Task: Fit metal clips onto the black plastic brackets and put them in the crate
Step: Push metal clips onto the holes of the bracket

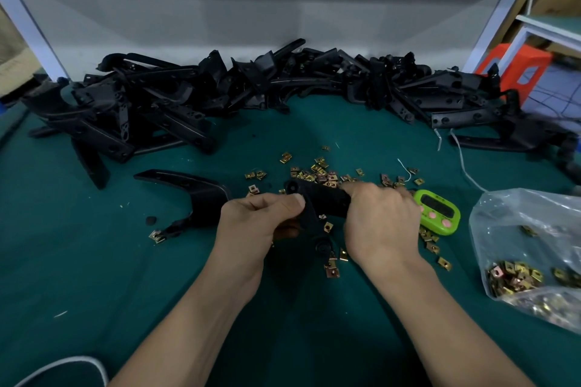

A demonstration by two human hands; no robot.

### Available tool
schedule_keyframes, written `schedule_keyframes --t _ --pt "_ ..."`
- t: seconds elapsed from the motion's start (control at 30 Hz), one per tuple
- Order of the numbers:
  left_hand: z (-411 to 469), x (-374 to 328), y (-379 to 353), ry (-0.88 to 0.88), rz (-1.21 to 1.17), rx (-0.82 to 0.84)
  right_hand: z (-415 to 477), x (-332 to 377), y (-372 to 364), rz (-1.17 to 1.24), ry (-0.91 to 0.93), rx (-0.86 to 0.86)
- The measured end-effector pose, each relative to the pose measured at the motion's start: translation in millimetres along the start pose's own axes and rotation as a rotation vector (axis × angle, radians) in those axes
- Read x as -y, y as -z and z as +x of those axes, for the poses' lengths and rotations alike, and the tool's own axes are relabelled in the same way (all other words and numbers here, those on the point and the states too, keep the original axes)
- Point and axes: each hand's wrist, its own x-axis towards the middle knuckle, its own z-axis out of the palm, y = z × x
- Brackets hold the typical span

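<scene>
Black bracket [327, 198] mid-frame, over the bench [78, 261]. Left grip [251, 220] pinches its hub end, right grip [380, 223] curled round the arm. Looks stiff, light plastic: hold by the arms. Loose clips [320, 173] scattered behind, tiny, likely slippery.

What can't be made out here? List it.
Head view only.
- Crate: out of frame.
- Whether the right hand holds a clip: its fingers, curled over the bracket, hide it.
- Timer digits: too blurred.
- Bag: cut off by the right edge.
</scene>
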Motion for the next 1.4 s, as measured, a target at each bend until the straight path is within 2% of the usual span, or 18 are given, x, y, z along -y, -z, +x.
schedule_keyframes --t 0.2,0.33,0.43,0.53,0.63,0.77,0.83,0.97,1.07,1.13,1.27,1.4 --pt "1 -2 -5 -0.003 -0.067 -0.062 1 0 -9 0.040 0.000 0.069" --pt "6 -6 3 -0.028 -0.111 -0.200 3 -7 -13 0.246 -0.022 0.071" --pt "9 -8 12 -0.081 -0.062 -0.234 7 -17 -16 0.374 -0.057 0.114" --pt "9 -6 13 -0.087 -0.009 -0.216 13 -25 -12 0.522 -0.034 0.255" --pt "8 -3 10 -0.084 0.016 -0.196 11 -24 -7 0.511 0.023 0.393" --pt "12 1 8 -0.095 0.093 -0.162 9 -20 -8 0.502 0.049 0.403" --pt "13 5 9 -0.143 0.207 -0.160 8 -21 -9 0.569 0.035 0.390" --pt "7 11 7 -0.323 0.470 -0.076 10 -18 -6 0.981 -0.082 0.365" --pt "1 14 1 -0.358 0.482 0.057 9 -12 -4 1.343 -0.116 0.419" --pt "-2 13 -2 -0.391 0.456 0.095 7 -10 -6 1.446 -0.148 0.436" --pt "-2 10 -1 -0.395 0.433 0.047 6 -7 -10 1.495 -0.223 0.485" --pt "-4 11 0 -0.405 0.481 -0.008 4 -8 -9 1.468 -0.177 0.542"
